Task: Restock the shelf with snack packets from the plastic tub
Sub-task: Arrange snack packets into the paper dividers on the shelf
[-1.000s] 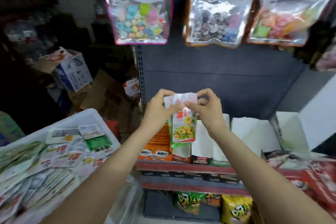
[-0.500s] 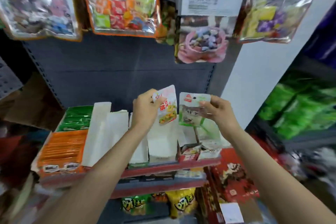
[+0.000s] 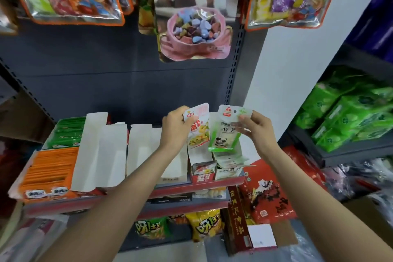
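Sorting step: the left hand [image 3: 177, 126] pinches the red-and-white packet [image 3: 196, 126], the right hand [image 3: 256, 128] the green panda packet [image 3: 226, 132]; each probably drops next into its matching shelf box [image 3: 203, 173].

Red-edged shelf [image 3: 170, 187] carrying a row of display boxes side by side: at far left an orange-packet box [image 3: 49, 172] with a green-packet box [image 3: 66, 134] behind it; in the middle several tall white cardboard boxes [image 3: 102, 151]; at right a red-fronted box [image 3: 203, 173] and, touching it, a white-and-green box [image 3: 228, 169] heaped with packets. Lower shelf [image 3: 182, 206] beneath, contents blurred
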